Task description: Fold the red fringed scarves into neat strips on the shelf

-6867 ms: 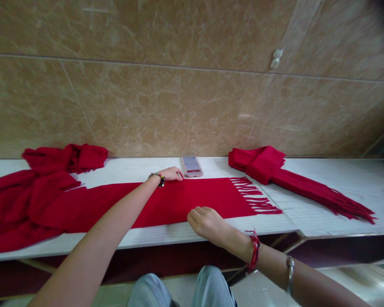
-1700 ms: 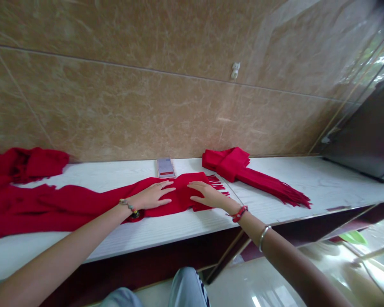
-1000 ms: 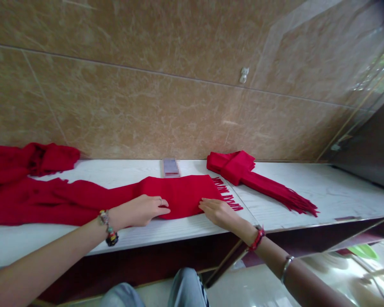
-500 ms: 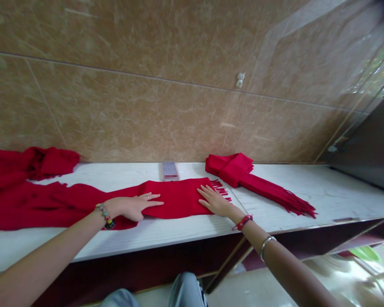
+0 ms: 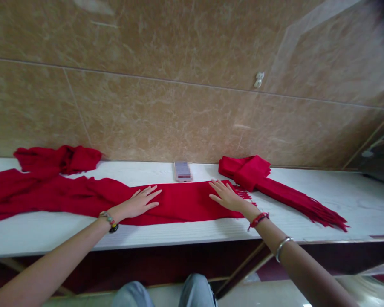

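A long red scarf (image 5: 182, 202) lies along the white tabletop, its right part flat and its left part loosely rumpled. My left hand (image 5: 137, 203) rests on it palm down, fingers spread, where the smooth part meets the wrinkles. Near the fringed right end, my right hand (image 5: 227, 198) also lies flat on the cloth with its fingers apart. Just to the right sits a folded red scarf (image 5: 247, 170), crossed over itself, its fringe trailing toward the right front. At the left, against the wall, is a crumpled heap of red cloth (image 5: 79, 159).
A phone-like item (image 5: 183, 171), partly pixelated, lies behind the long scarf. The tabletop (image 5: 211, 232) is narrow and meets a brown tiled wall (image 5: 166, 119). A small white figure-shaped hook (image 5: 258, 79) is on the wall. My knees (image 5: 196, 290) are below the front edge.
The view has shifted left. My left hand has flattened, its fingers spreading on the scarf, and the cloth beneath it lies smoother. My right hand stays by the fringed end.
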`<control>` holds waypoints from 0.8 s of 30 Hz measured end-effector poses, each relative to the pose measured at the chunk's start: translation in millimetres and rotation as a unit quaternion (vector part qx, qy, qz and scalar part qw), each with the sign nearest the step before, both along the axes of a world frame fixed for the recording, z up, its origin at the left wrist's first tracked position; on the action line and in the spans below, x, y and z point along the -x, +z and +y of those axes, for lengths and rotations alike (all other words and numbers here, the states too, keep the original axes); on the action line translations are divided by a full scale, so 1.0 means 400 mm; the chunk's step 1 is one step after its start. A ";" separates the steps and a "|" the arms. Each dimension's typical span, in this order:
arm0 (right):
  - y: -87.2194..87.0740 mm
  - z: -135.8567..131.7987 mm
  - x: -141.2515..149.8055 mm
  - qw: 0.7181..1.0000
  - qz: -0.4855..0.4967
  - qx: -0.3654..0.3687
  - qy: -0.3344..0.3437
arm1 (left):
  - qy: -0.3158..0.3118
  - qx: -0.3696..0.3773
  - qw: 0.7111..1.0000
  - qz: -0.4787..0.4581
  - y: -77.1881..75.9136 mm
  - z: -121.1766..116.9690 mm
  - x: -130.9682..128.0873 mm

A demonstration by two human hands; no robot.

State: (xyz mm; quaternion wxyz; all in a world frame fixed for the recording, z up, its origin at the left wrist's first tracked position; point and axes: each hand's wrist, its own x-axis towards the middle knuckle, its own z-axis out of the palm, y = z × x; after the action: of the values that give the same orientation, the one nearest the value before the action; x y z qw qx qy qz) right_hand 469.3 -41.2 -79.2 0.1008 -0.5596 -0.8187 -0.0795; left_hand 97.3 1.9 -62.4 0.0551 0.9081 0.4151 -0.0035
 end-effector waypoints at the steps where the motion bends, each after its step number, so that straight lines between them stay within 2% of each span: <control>1: -0.010 0.006 0.019 1.000 0.003 0.004 0.005 | -0.005 -0.014 1.000 -0.004 0.003 -0.002 0.020; 4: -0.040 0.018 0.046 1.000 -0.016 0.023 0.009 | -0.037 -0.048 0.998 -0.001 0.024 -0.009 0.090; 7: -0.062 0.023 0.031 0.998 -0.046 0.028 0.015 | -0.044 -0.066 0.997 0.018 0.044 -0.014 0.178; 11: -0.056 0.025 0.018 0.995 -0.069 0.030 0.070 | 0.038 -0.083 0.996 0.023 0.027 -0.006 0.313; 13: -0.027 0.025 0.053 0.997 -0.014 0.001 0.071 | 0.081 -0.080 0.993 0.007 0.005 0.003 0.365; 16: 0.043 0.027 0.177 0.985 0.136 -0.053 0.097 | 0.101 -0.071 0.992 -0.038 -0.019 0.023 0.399; 19: 0.104 0.035 0.353 0.961 0.193 0.005 0.201 | 0.095 -0.068 0.991 -0.066 -0.018 0.040 0.392; 21: 0.116 0.046 0.463 0.950 0.178 0.068 0.247 | 0.096 -0.090 0.989 -0.071 -0.009 0.043 0.389; 24: 0.090 0.068 0.577 0.945 0.140 0.124 0.269 | 0.140 -0.186 0.971 -0.060 0.008 0.031 0.412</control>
State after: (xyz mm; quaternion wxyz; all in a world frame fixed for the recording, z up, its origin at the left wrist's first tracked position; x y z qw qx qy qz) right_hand 238.5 -14.2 -43.0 0.1614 -0.3320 -0.9199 0.1321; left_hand -67.6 14.4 -59.0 -0.0901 0.8339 0.5274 0.1355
